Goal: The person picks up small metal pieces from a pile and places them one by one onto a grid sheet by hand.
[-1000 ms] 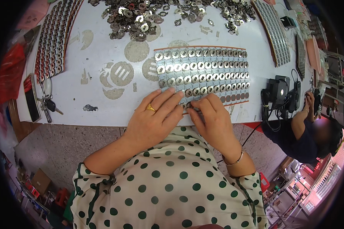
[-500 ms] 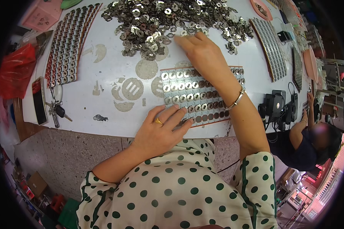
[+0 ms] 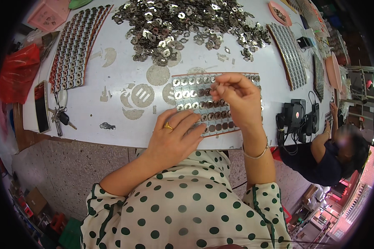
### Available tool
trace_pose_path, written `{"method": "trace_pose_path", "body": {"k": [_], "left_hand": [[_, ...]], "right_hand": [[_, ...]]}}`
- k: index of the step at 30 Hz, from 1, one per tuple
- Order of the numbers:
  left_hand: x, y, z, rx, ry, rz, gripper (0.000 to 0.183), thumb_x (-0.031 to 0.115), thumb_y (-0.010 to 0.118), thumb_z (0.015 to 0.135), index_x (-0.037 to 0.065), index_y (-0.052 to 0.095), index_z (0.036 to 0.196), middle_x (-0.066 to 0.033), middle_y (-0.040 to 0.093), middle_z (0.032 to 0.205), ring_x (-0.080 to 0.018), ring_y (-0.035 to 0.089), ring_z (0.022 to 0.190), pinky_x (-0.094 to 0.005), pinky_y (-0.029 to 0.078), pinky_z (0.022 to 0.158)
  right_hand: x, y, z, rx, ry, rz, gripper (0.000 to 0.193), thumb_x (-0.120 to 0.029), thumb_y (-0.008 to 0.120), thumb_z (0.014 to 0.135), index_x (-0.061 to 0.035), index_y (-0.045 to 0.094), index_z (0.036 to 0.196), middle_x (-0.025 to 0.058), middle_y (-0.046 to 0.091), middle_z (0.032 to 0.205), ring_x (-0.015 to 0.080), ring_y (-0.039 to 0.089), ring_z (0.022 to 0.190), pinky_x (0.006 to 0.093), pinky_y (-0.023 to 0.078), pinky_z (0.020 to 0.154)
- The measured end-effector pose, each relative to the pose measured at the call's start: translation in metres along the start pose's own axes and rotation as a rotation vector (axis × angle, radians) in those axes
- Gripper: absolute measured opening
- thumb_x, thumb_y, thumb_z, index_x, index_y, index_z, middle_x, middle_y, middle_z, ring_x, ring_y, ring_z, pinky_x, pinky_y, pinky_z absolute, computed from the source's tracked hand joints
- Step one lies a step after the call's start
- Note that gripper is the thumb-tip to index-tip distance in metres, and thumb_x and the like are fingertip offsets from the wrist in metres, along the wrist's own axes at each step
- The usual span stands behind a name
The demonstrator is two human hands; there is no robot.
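Note:
A flat board (image 3: pixel 190 99) with rows of slotted metal discs lies at the table's near edge. My left hand (image 3: pixel 170 139), with a gold ring on it, rests at the board's lower left corner, fingers stretched out over its edge discs. Over the board's upper middle, my right hand (image 3: pixel 241 99) is closed in a pinch on what looks like a small metal disc, largely hidden by the fingertips. Beyond the board spreads a large heap of loose metal discs (image 3: pixel 166 33).
Filled boards (image 3: pixel 72 50) stand stacked at the left, another board (image 3: pixel 287 54) at the right. A phone (image 3: pixel 41 108) and keys (image 3: pixel 64 118) lie near the left edge. Black adapters with cables (image 3: pixel 294 118) sit at the right. Another person (image 3: pixel 324 159) works beyond them.
My right hand has come back from the heap toward me and is now over the board in a pinch. The left hand stays at the board's corner.

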State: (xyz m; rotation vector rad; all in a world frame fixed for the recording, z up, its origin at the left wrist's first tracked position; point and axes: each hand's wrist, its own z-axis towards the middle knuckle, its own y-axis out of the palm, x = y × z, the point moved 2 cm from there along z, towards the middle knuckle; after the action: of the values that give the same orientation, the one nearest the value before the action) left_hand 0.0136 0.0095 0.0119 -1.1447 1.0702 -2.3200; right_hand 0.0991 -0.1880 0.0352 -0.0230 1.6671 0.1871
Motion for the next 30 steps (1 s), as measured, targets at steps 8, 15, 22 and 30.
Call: {"method": "trace_pose_path", "body": {"k": [8,15,22,30], "left_hand": [[0.0,0.009,0.002,-0.041,0.075,0.012,0.033,0.014,0.079,0.082,0.009,0.073,0.115,-0.0096,0.062,0.131,-0.0289,0.058,0.126,-0.0453,0.05,0.104],[-0.001,0.008,0.001,-0.061,0.091,0.019,0.029,0.013,0.08,0.082,0.009,0.075,0.111,-0.0097,0.062,0.131,-0.0282,0.059,0.125,-0.0434,0.051,0.103],[-0.001,0.008,0.003,-0.095,0.084,-0.005,0.035,0.017,0.082,0.081,0.009,0.074,0.115,-0.0095,0.062,0.133,-0.0286,0.058,0.127,-0.0443,0.051,0.104],[0.0,0.009,0.002,-0.088,0.08,0.007,0.031,0.017,0.082,0.082,0.009,0.074,0.112,-0.009,0.063,0.132,-0.0287,0.058,0.128,-0.0444,0.051,0.105]], "right_hand": [[-0.007,0.006,-0.052,0.081,-0.206,-0.36,0.027,0.006,0.074,0.089,0.0017,0.07,0.116,0.0082,0.072,0.105,0.0124,0.073,0.089,0.0229,0.059,0.076],[0.012,-0.022,-0.067,0.103,0.323,0.429,0.02,0.0,0.066,0.097,0.0024,0.063,0.116,0.0106,0.071,0.095,0.0161,0.075,0.076,0.0235,0.061,0.057],[0.014,-0.02,-0.081,0.047,0.411,-0.078,0.013,-0.002,0.074,0.093,0.0024,0.071,0.105,0.0056,0.071,0.083,0.0088,0.065,0.061,0.0202,0.051,0.046],[0.016,-0.011,-0.084,-0.051,0.199,-0.564,0.014,-0.005,0.078,0.088,-0.0008,0.074,0.101,0.0055,0.072,0.087,0.0081,0.061,0.065,0.0242,0.05,0.058]]}}
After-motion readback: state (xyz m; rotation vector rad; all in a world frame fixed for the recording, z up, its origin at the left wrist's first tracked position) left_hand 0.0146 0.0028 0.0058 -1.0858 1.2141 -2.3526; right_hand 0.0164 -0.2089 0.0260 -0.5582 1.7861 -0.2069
